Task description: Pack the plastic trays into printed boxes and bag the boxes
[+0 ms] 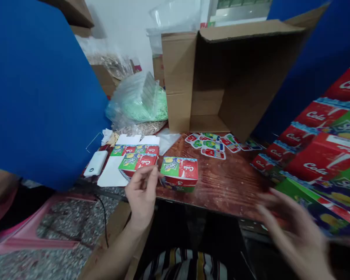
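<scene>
Left hand (141, 192) was at the near edge of the wooden table (221, 186), palm away from me, fingers half curled and the thumb close to the forefinger. Their tips met the near corner of the flattened Sprite-and-Cola carton blanks (135, 160); I could not tell whether they pinched the top blank or only brushed it. The folded-up Sprite-and-Cola carton (179, 174) stood just right of those fingertips, close but apart, with its long axis running left to right along the table edge and its printed top facing up. Right hand (291, 229) was blurred, low and well off to the right, fingers spread wide and holding nothing, hovering in front of the stacked cartons (317, 155) that sloped up the right side. So the left hand was much the nearer to the folded carton, which lay to its right and a little farther from me; the right hand was nearer to the stack. Behind, a large cardboard box (221, 77) lay on its side with its mouth toward me, loose printed cards (212, 146) scattered at its lip. A white power bank (95, 163) sat left of the blanks, and a plastic bag of green filling (140, 101) behind them.
</scene>
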`<state>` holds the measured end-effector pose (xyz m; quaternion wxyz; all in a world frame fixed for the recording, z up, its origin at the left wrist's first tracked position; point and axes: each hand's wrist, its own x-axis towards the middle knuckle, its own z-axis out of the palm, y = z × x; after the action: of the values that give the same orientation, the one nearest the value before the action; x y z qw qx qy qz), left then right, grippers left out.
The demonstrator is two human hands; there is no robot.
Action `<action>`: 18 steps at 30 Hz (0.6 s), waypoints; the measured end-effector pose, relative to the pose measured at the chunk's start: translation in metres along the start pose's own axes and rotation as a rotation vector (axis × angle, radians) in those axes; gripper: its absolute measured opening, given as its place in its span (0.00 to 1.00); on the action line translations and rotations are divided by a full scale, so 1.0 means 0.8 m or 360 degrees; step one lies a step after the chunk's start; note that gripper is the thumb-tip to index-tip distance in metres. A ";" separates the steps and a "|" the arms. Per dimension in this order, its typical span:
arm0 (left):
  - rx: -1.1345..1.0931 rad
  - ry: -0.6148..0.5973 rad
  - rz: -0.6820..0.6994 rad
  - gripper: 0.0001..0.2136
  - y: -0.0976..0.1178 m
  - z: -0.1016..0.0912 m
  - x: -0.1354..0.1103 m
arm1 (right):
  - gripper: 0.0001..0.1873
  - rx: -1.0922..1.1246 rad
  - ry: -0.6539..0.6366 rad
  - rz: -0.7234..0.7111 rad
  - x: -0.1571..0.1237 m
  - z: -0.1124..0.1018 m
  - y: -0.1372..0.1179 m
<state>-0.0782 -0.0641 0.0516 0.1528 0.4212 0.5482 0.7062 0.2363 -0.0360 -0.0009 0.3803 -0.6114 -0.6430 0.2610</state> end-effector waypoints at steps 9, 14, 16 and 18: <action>0.0400 -0.0537 -0.0300 0.07 -0.082 -0.043 -0.059 | 0.72 0.0721 -0.0877 -0.0132 0.101 0.175 -0.042; 0.0348 -0.0707 -0.0136 0.06 -0.094 -0.041 -0.051 | 0.63 0.0664 -0.0703 0.0017 0.096 0.190 -0.029; 0.0297 -0.0773 -0.0008 0.06 -0.088 -0.040 -0.040 | 0.56 0.0541 -0.0632 -0.0074 0.096 0.186 -0.026; 0.0254 -0.0788 0.0158 0.05 -0.080 -0.045 -0.028 | 0.52 0.0395 -0.0548 -0.0152 0.097 0.178 -0.019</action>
<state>-0.1080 -0.0798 -0.0175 0.2136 0.6183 0.5268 0.5428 0.1149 0.0572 -0.0574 0.3493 -0.4752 -0.6896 0.4204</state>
